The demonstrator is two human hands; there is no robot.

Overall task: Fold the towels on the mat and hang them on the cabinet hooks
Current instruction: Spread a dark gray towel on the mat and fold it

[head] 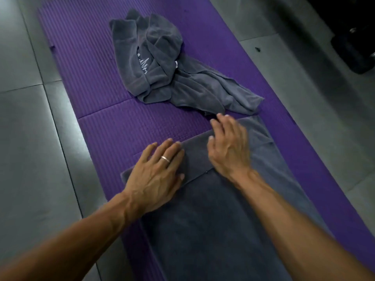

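Note:
A grey towel (213, 220) lies spread flat along the near half of the purple mat (97, 78), its far end folded over. My left hand (158, 175), with a ring on one finger, presses flat on the towel's far left corner. My right hand (229, 147) rests with spread fingers on the folded far edge, a little to the right. Farther along the mat a second grey towel (162, 63) with white lettering lies crumpled in a heap. No cabinet hooks are in view.
Grey floor tiles (28, 138) surround the mat on both sides. A dark bulky object (353, 41) stands at the far right on the floor. A small dark speck (257, 49) lies on the tile near it.

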